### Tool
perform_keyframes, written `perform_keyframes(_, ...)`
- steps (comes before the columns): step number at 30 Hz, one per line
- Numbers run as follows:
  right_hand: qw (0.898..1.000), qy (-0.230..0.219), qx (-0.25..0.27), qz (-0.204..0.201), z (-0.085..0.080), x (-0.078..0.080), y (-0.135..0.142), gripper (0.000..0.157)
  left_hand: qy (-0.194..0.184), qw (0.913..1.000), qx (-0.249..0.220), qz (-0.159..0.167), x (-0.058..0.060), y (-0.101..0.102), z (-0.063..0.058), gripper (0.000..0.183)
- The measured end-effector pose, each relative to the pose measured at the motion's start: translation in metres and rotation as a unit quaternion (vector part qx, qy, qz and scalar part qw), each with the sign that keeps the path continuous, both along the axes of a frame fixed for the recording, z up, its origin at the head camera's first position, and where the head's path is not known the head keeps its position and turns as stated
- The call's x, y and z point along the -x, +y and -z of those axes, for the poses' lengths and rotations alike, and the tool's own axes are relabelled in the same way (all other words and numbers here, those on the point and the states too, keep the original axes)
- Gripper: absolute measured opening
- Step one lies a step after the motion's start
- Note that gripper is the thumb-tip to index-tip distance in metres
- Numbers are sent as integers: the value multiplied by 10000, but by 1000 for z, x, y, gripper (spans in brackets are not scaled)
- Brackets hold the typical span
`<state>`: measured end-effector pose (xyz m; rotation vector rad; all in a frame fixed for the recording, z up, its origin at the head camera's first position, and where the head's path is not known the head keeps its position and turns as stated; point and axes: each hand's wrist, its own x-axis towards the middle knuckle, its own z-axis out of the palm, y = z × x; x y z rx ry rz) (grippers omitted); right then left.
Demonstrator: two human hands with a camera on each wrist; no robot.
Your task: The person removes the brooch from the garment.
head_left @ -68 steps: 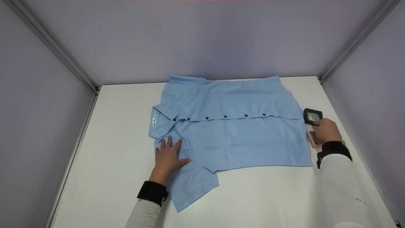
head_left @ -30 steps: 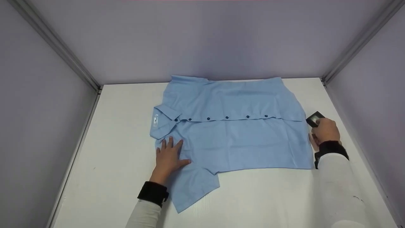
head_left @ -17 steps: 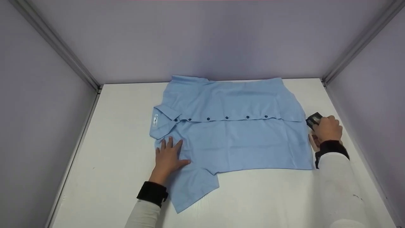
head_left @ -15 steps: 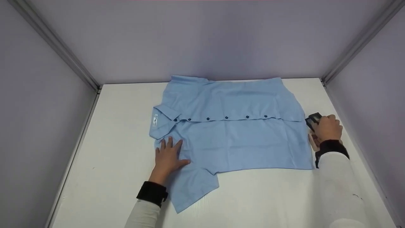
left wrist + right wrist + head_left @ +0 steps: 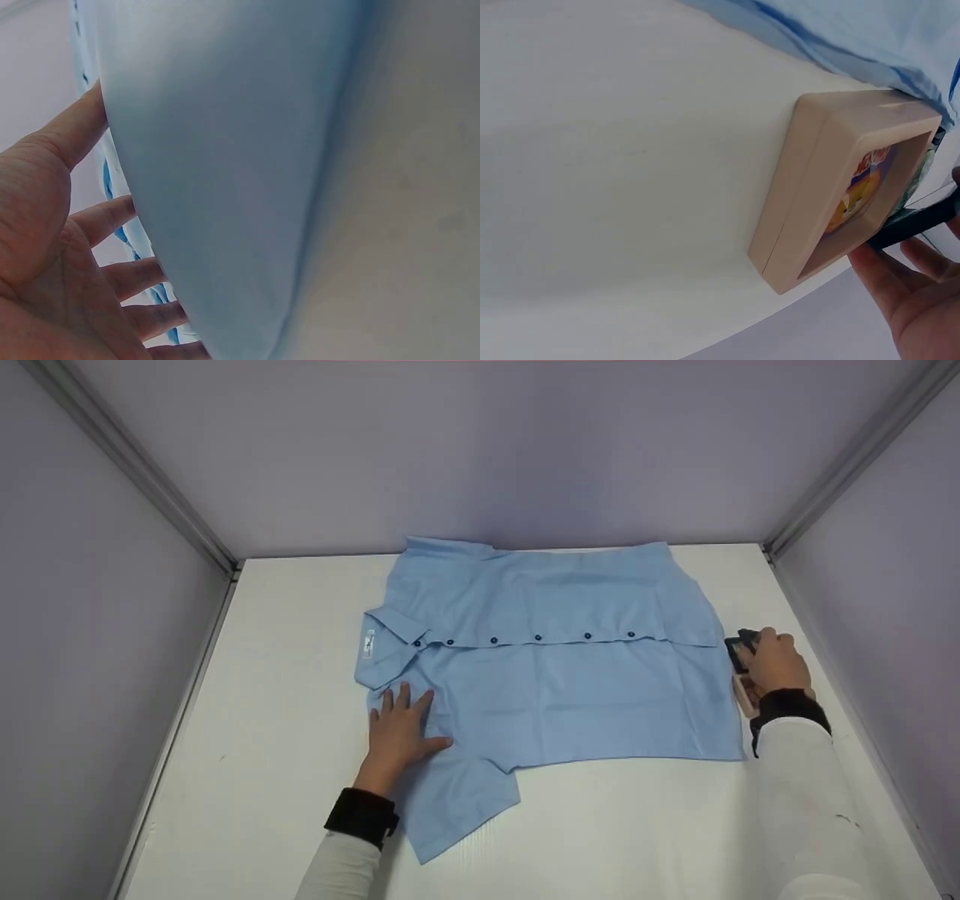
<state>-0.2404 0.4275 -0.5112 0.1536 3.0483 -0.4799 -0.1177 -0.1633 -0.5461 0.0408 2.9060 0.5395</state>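
A light-blue short-sleeved shirt [image 5: 585, 697] lies spread on the table, collar to the left, with a row of dark buttons. My left hand [image 5: 397, 739] rests on it near the collar, fingers spread. Beyond the hem at the right, my right hand [image 5: 780, 661] pinches part of a small black-framed case [image 5: 735, 655] between thumb and fingers. Two dark parts show there at an angle to each other. In the right wrist view the dark frame edge [image 5: 915, 221] carries a clear panel, with something green behind it. The fingers partly hide the case.
A tan frame box [image 5: 802, 180] with an orange and purple picture inside stands next to the black case, close to the shirt's hem and partly under my right hand. Grey walls [image 5: 480, 450] enclose the white table [image 5: 285, 660] at the back and sides.
The black case lay flat and square at first. It then turned at an angle, and one dark part now stands apart from the other in my right hand. My left hand stays in place.
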Motion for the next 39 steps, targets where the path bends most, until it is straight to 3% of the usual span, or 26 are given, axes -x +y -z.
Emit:
perform_keyframes(9,9996,-265,46,-83,1,0,1,65,-96,10000,-15,-21,1,1,1,92)
perform_keyframes(21,9992,-282,-169,-230,6,-1,6,57,-31,9999,-98,-21,0,2,1,90)
perform_keyframes(31,9988,-354,121,-305,0,-1,5,58,-75,9999,-52,-71,0,0,1,92)
perform_keyframes(39,9997,64,24,-252,4,-4,2,53,-99,9999,-67,-102,0,1,3,92)
